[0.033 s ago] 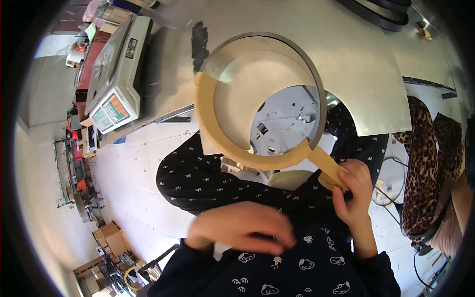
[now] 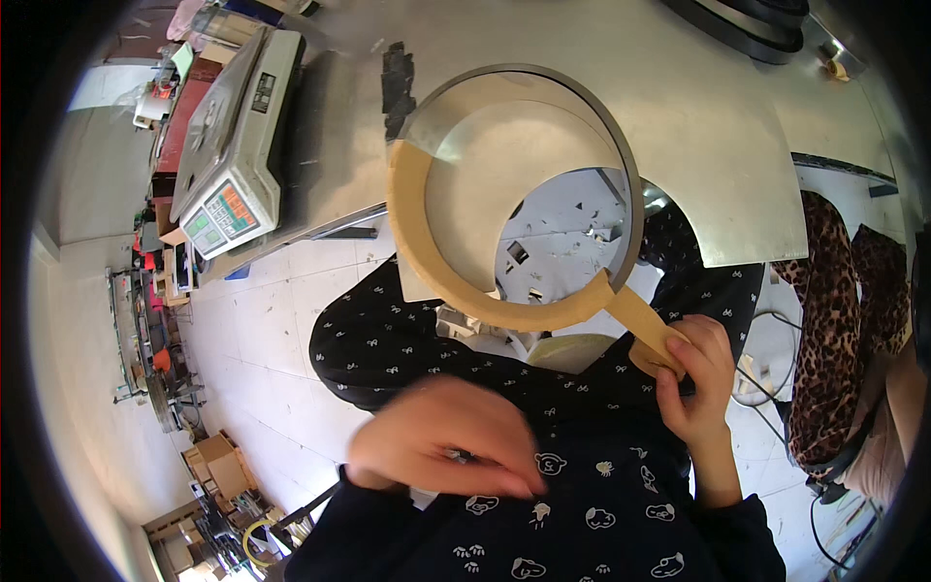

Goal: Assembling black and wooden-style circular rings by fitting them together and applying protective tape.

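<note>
The right hand (image 2: pixel 693 373) is seen low on the right, its fingers closed on a roll of tan masking tape (image 2: pixel 652 335). From that roll a strip of tape (image 2: pixel 626 306) is drawn taut, up and to the left, to a large grey metal ring (image 2: pixel 621 155). The ring's lower-left arc is already covered in tan tape (image 2: pixel 417 233); the upper and right arc is bare. The ring lies partly on the edge of a grey metal table (image 2: pixel 737 126), up and left of the right hand, which is much the nearer hand to it. The left hand (image 2: pixel 441 436) is blurred, held palm down over the lap in dark printed clothing, well apart from the ring; whether anything is held there cannot be told. A weighing scale (image 2: pixel 233 145) sits at the table's left end.
</note>
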Tool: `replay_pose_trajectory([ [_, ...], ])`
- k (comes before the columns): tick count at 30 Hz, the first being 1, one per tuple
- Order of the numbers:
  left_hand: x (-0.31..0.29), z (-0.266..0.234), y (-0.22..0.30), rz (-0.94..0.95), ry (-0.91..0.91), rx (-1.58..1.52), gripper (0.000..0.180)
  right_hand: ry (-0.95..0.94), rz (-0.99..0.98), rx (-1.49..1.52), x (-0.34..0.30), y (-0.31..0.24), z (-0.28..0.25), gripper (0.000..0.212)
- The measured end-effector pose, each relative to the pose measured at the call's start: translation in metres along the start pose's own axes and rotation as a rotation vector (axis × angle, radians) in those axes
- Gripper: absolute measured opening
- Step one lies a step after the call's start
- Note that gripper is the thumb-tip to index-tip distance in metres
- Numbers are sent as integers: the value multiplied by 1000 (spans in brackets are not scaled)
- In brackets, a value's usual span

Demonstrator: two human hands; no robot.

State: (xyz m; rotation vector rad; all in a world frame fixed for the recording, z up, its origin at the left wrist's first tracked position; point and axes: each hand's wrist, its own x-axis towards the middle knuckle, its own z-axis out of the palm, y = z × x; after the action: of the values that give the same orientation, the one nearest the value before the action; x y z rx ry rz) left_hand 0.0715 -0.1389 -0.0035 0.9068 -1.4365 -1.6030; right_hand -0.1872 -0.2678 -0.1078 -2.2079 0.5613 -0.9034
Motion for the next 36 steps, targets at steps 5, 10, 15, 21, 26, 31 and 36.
replay_pose_trajectory([
  [5, 26, -69, 45, -92, 1146, 1588, 29, 31, -100, -16, 12, -9, -9, 43],
  [10, 36, -87, 37, -384, 1109, 1091, 33, 35, -122, -50, 14, -20, -14, 44],
  [15, 47, -97, 34, -349, 1082, 1140, 28, 53, -115, -45, 13, -27, -14, 45],
  [21, 83, -130, 33, -187, 929, 1345, 28, 2, -145, -76, 17, -38, -11, 44],
  [26, 105, -134, 36, -24, 849, 1507, 33, -33, -164, -130, 20, -49, 1, 43],
  [31, 73, -60, 59, 101, 471, 1180, 39, -65, -110, -213, 15, -44, 1, 42],
  [36, 53, -28, 15, 83, 372, 1347, 32, -139, -122, -236, 14, -38, 13, 44],
])
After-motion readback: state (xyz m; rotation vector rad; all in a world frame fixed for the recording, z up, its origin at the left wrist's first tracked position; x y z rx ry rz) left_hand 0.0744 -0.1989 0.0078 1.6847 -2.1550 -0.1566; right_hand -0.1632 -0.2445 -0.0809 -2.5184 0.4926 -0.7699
